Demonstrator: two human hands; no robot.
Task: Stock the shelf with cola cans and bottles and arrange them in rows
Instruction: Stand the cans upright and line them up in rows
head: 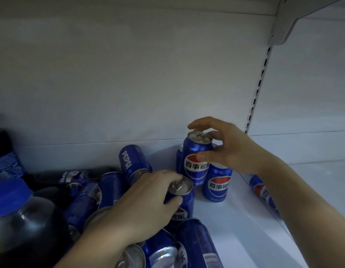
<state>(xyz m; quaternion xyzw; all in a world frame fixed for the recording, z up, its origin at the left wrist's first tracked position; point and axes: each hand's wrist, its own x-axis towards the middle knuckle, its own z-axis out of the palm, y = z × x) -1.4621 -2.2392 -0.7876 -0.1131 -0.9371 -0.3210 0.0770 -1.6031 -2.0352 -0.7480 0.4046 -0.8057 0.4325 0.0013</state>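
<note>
Right hand [229, 151] is curled round an upright can [195, 167] near the back right corner of the shelf [235, 229], thumb across the label and fingers over the rim. Left hand [144, 206] grips a second can [184, 202] just under its lid, beside the heap of cans [133, 161] lying over the shelf's left half. Full cans should be heavy for their size and stiff while sealed, but they are smooth, likely slippery, and thin-walled enough to dent if dropped, so the mid-body looks the safest hold. Whether the upright can's base touches the shelf is unclear, and a standing can [218, 184] beside it is partly covered. The dark bottle [22, 229] at the front left corner is cut off. The can shape [262, 192] by the right edge may be a reflection.
</note>
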